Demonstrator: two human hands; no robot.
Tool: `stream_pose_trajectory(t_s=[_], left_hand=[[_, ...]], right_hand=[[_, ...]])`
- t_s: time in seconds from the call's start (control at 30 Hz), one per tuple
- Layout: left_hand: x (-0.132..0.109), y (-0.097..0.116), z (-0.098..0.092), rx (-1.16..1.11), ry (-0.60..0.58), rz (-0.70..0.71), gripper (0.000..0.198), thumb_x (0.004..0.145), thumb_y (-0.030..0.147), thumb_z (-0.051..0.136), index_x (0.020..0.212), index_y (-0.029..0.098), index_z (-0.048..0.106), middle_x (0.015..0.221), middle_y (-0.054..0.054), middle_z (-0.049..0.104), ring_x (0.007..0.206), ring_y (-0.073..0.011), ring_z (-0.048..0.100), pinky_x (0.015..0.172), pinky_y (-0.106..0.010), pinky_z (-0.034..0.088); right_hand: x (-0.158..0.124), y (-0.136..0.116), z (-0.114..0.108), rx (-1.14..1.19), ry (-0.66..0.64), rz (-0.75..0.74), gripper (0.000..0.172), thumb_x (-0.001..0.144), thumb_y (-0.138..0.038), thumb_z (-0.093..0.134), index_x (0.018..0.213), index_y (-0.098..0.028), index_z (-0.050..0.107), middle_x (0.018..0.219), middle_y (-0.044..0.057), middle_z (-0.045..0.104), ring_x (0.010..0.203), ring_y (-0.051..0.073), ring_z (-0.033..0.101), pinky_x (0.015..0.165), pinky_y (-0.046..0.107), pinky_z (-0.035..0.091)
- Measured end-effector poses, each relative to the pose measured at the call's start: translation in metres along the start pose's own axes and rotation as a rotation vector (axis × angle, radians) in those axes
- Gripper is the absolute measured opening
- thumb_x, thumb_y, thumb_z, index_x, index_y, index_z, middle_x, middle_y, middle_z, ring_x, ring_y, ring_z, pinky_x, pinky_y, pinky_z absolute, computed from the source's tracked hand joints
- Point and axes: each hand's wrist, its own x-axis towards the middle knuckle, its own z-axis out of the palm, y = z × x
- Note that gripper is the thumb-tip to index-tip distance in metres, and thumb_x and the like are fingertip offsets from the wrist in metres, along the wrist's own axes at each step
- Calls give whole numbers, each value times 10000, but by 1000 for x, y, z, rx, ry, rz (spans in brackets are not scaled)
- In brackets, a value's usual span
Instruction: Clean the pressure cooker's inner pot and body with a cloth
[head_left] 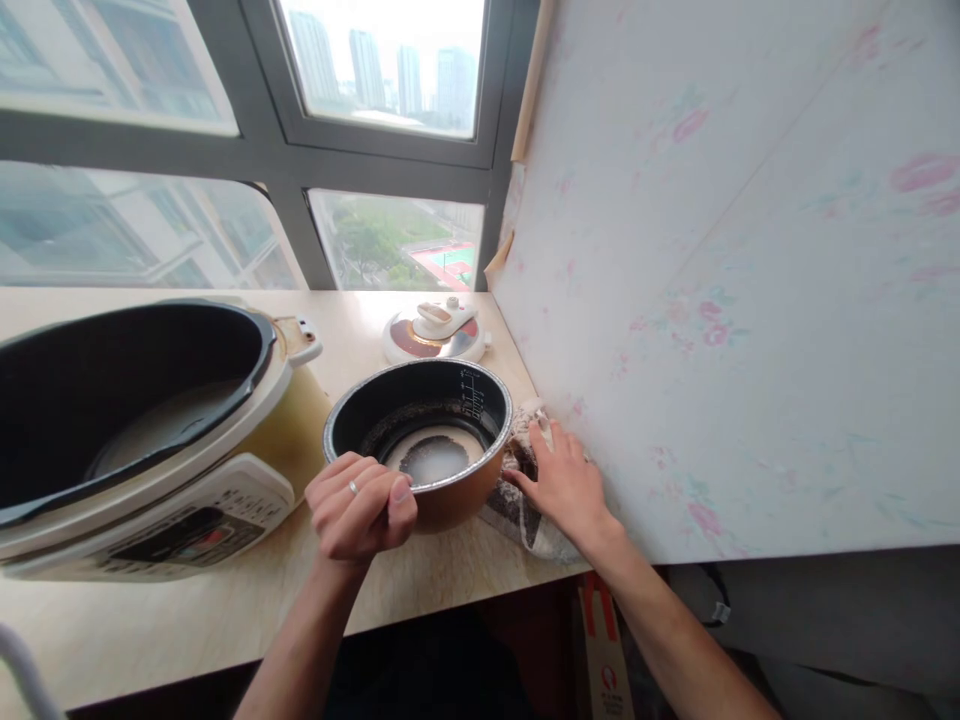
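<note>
A copper-coloured inner pot (420, 420) with a dark lining stands on the wooden counter (225, 600); a little cloudy water lies in its bottom. My left hand (360, 505), a ring on one finger, is curled over the pot's near rim and grips it. My right hand (562, 480) lies with fingers stretched on a patterned cloth (525, 515) tucked between the pot's right side and the wall. The fingertips touch the cloth close to the pot.
An open rice cooker (135, 430) with a control panel fills the left of the counter. A small white and red lid (435, 335) lies behind the pot by the window. A flowered wall covering (712, 280) bounds the right. A carton (604, 650) stands below the counter edge.
</note>
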Motion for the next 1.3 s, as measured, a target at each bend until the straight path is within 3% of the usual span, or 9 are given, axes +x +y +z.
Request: stream_pose_trajectory(t_s=[0.2, 0.3, 0.43, 0.53, 0.67, 0.83, 1.3], left_hand=[[1, 0, -2, -23, 18, 6, 175, 705, 7, 591, 671, 176, 562, 506, 18, 569, 411, -108, 515, 492, -253, 392], [2, 2, -5, -39, 7, 25, 170, 708, 13, 592, 667, 176, 564, 502, 19, 569, 415, -111, 522, 495, -255, 397], [2, 4, -8, -50, 21, 27, 167, 712, 14, 585, 672, 174, 562, 523, 16, 587, 415, -110, 520, 494, -257, 403], [0, 5, -8, -41, 29, 19, 177, 738, 28, 580, 666, 186, 553, 518, 23, 585, 400, -111, 514, 489, -261, 401], [-6, 7, -8, -21, 0, 21, 175, 797, 88, 582, 666, 202, 563, 486, 29, 552, 389, -119, 518, 483, -272, 390], [-11, 9, -9, -3, -43, 53, 168, 820, 116, 589, 682, 208, 563, 494, 35, 533, 406, -113, 516, 485, -273, 362], [-14, 17, -8, -20, -111, 80, 174, 742, 64, 573, 715, 219, 499, 491, 65, 473, 392, -101, 424, 488, -287, 312]], right_hand=[[-1, -21, 21, -27, -25, -22, 989, 806, -533, 778, 1611, -217, 298, 1668, 227, 274, 1477, 463, 264, 985, 668, 445], [4, -17, 25, -29, -39, -45, 907, 838, -497, 755, 1595, -239, 328, 1651, 219, 305, 1447, 443, 316, 982, 629, 466], [9, 0, 17, -68, -47, -104, 692, 940, -189, 580, 1587, -258, 344, 1589, 166, 407, 1351, 326, 456, 958, 433, 534], [9, 5, 15, -151, -40, -124, 684, 945, -54, 423, 1588, -273, 347, 1547, 166, 441, 1274, 317, 511, 876, 394, 572], [9, 1, 19, -224, -31, -125, 651, 968, -71, 376, 1582, -285, 348, 1425, 190, 510, 1159, 335, 567, 761, 402, 595], [18, -2, 18, -200, -48, -99, 638, 950, -107, 461, 1566, -248, 373, 1296, 190, 566, 1105, 323, 591, 786, 400, 576], [18, 11, 30, -164, -11, -99, 681, 918, -241, 579, 1559, -303, 358, 1389, 138, 525, 1139, 305, 529, 796, 360, 527]])
